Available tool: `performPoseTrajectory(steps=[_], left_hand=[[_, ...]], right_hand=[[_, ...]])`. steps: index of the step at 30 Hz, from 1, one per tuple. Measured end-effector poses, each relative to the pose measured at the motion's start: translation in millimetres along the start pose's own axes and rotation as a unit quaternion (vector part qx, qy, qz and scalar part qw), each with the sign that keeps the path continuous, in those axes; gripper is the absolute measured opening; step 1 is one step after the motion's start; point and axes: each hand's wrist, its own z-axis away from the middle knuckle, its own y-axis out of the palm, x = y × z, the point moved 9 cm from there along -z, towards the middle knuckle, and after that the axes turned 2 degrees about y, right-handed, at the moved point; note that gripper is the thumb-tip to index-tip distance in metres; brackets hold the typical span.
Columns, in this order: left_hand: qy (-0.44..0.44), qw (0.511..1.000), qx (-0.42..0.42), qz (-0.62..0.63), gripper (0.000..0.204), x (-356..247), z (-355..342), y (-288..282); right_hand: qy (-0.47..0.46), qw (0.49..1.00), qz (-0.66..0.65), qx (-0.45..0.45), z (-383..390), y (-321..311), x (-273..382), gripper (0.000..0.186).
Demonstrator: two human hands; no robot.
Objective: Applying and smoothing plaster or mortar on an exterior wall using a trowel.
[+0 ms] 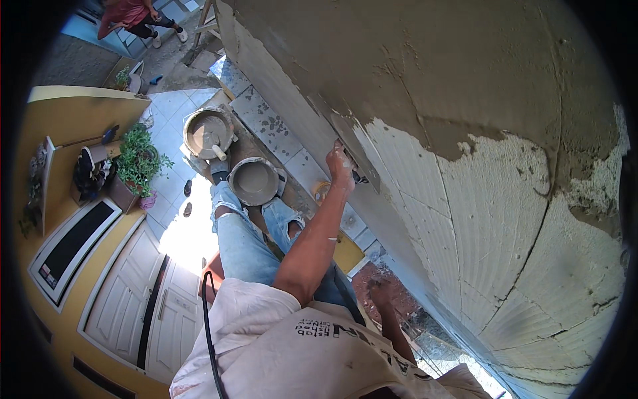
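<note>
My left hand grips a long plastering trowel, pressed against the wall at my right. The wall carries grey-brown wet plaster over its upper area and a pale, combed, cracked coat below. My right hand hangs lower beside the wall, in shade, its fingers loosely apart with nothing visible in them. A bucket of grey mix with a tool handle in it and a second bucket of grey mix sit by my feet on a narrow plank.
A tiled floor lies below the plank, with a potted plant, loose sandals and white doors on the left. Pale tiled ledges run along the wall. A person stands at the top left.
</note>
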Motion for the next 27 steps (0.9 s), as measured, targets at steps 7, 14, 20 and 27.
performPoseTrajectory(steps=[7,14,20,27], left_hand=[[0.093,0.995,-0.002,-0.038,0.036,-72.0,112.5,110.9],[0.203,0.966,0.086,-0.133,0.035,-128.4,244.2,199.8],[0.078,0.991,-0.073,-0.084,0.033,-80.4,47.0,34.2],[-0.031,0.997,0.076,0.003,0.034,-40.2,-39.6,8.1]], right_hand=[[0.043,0.996,0.014,0.075,16.5,20.4,-22.6,0.027],[0.021,0.993,-0.108,0.037,-23.9,-10.7,12.9,0.032],[-0.060,0.996,-0.068,-0.002,-41.2,-47.8,35.1,0.034],[-0.087,0.994,0.022,-0.064,-41.1,-71.1,-7.0,0.030]])
